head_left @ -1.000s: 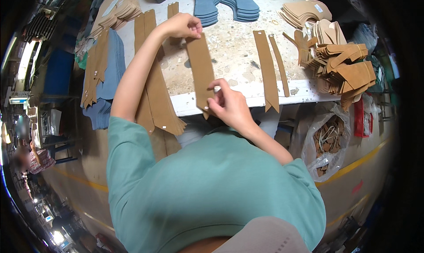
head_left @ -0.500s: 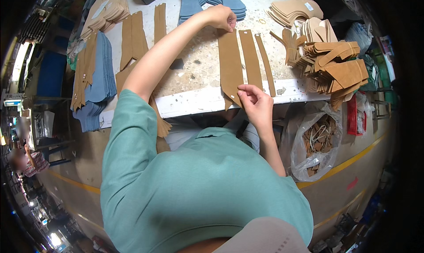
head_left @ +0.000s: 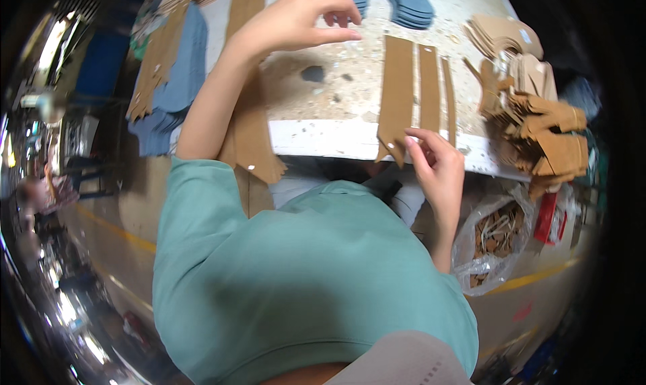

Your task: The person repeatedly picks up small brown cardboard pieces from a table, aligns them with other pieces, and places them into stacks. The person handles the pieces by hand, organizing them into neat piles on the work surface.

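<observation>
A wide brown leather strip (head_left: 398, 82) with a notched lower end lies on the speckled table, its tip reaching over the front edge. Two narrower pieces, a medium strip (head_left: 428, 82) and a thin strip (head_left: 449, 99), lie to its right. My right hand (head_left: 439, 162) is at the wide strip's lower right edge, thumb and forefinger slightly apart; whether they touch the leather is unclear. Up and to the left, my left hand (head_left: 313, 20) hovers with curved, parted fingers and nothing in them. Long brown pieces (head_left: 252, 126) lie partly hidden under my left forearm.
Blue leather stacks lie at the far side (head_left: 410, 5) and at the left (head_left: 183, 69). Beige pieces (head_left: 505, 35) and bundled brown pieces (head_left: 552, 126) crowd the right end. Below the right edge stand a clear bag of scraps (head_left: 494, 237) and a red basket (head_left: 550, 217).
My left hand has left the wide strip's far end, moved left and opened. My right hand stays by the lower end, its pinch looser. The whole view has shifted.
</observation>
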### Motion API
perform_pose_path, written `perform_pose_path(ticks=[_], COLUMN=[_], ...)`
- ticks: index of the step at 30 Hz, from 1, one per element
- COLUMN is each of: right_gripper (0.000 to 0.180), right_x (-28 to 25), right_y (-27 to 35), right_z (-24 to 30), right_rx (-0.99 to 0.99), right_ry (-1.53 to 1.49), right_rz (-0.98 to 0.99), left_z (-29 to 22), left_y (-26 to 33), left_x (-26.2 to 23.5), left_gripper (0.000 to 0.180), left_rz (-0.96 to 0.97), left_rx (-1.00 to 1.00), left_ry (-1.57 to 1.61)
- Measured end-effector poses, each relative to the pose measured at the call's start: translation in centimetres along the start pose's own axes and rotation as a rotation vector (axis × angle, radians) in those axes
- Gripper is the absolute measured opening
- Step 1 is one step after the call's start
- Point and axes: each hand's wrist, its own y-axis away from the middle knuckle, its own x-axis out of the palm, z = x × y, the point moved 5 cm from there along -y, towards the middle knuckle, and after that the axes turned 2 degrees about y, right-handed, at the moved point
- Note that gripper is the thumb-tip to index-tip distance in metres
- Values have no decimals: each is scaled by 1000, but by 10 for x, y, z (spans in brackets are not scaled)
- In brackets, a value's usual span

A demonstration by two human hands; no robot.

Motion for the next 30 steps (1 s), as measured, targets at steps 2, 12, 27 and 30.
perform_pose_path(ticks=[2, 12, 27, 30], right_gripper=[13, 9, 44, 48], right_x=[8, 131, 186, 189], right_y=[-3, -19, 25, 24], right_z=[15, 73, 120, 119], right_rx=[-78, -431, -792, -756], right_ry=[-56, -116, 8, 18], right_rz=[69, 412, 464, 436], left_z=[-10, -6, -13, -12], left_y=[50, 251, 297, 298], left_x=[-32, -51, 32, 32], left_gripper=[20, 19, 35, 35], left_rz=[-97, -495, -687, -670], left_rx=[-147, -970, -1226, -1256], left_ry=[-47, -171, -229, -238])
